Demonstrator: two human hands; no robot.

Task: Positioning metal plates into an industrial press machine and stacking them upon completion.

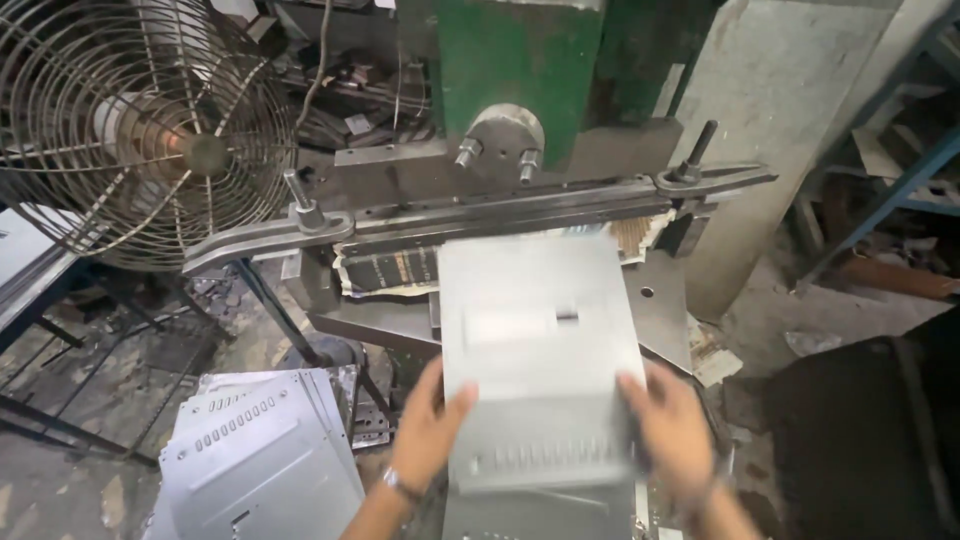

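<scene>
A grey sheet-metal panel [538,350] with punched slots is held flat in front of a press machine. My left hand [428,428] grips its left edge and my right hand [676,428] grips its right edge. The panel's far end reaches toward the long steel bar [480,215] of the press, under the green machine body [510,60]. The panel and my right hand are motion-blurred.
A stack of similar punched panels [255,455] lies at lower left. A wire-caged fan [130,120] stands at upper left. The press bed plate [660,310] juts out at right. A dark box [860,430] sits at lower right on a littered floor.
</scene>
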